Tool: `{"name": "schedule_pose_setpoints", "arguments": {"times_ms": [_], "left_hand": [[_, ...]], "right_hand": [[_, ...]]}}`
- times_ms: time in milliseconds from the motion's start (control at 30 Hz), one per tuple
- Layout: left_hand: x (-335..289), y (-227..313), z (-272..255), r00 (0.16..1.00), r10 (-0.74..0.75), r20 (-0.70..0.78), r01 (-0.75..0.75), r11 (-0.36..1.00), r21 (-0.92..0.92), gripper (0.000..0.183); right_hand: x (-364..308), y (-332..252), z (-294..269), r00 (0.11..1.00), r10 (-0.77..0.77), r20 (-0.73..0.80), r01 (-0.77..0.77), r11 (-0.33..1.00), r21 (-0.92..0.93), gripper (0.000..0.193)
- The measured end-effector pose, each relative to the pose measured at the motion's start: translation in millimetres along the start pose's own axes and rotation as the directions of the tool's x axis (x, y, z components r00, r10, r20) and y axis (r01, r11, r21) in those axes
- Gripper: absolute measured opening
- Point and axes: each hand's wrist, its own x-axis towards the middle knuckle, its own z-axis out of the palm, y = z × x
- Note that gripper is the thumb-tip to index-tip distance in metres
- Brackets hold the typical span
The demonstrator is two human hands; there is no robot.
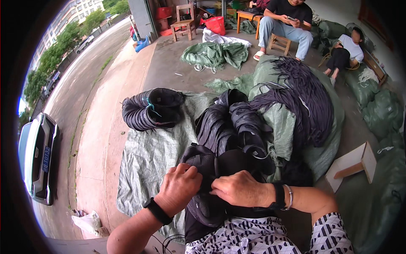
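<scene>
Black mesh shoe uppers [204,211] lie over my lap. My left hand [179,188] is closed with curled fingers on the left side of an upper. Close beside it, my right hand [237,188] pinches at the opening of the same dark piece; its fingertips are partly hidden, and any lace between them is too small to make out. Just beyond my hands, nested stacks of black uppers [216,127] rest on a grey-green woven sheet [148,165]. Another curved stack [146,111], tied with a teal cord, sits farther left.
A big bundle of dark laces [306,99] lies on a green sack [270,82] at right. Nearby stands a small wooden piece [355,167]. Two people sit at the back right, one on a wooden stool [279,44]. Full green sacks [382,112] line the right side; a car [40,156] is outside left.
</scene>
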Motion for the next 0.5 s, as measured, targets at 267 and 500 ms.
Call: {"name": "schedule_pose_setpoints", "arguments": {"times_ms": [267,500], "left_hand": [[0.5,8.6,6.2,0.998,0.019,0.057,-0.026,0.992,0.122,0.009],[-8.8,4.1,-3.8,0.995,-0.099,0.01,0.099,0.995,0.012,0.007]], "right_hand": [[15.0,-2.7,0.2,0.988,0.134,0.08,-0.119,0.979,-0.165,0.024],[13.5,8.2,10.8,0.995,0.103,-0.008,-0.103,0.99,-0.095,0.018]]}}
